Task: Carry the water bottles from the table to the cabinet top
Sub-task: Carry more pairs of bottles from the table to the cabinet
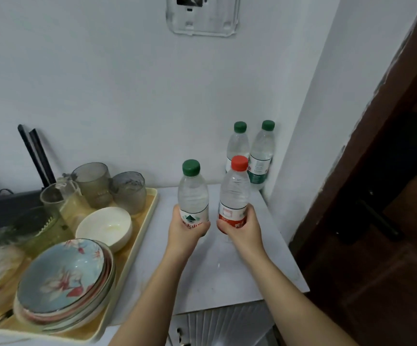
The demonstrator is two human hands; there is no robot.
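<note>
Green-capped water bottle (193, 193) is held upright in the left grip (186, 228), whose fingers are curled round its label. A red-capped water bottle (235, 193) is clasped likewise in the right grip (240, 227). Both forearms are stretched forward over the white cabinet top (240, 275). A green mountain logo is shown on the left label; the red label's writing cannot be read. A rear left bottle (238, 146) and a rear right bottle (262, 156) are stood side by side in the corner.

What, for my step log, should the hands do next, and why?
Probably set both bottles down and let go: the left hand grips the green-capped bottle, the right hand the red-capped bottle, upright over bare cabinet top before two standing bottles.
</note>
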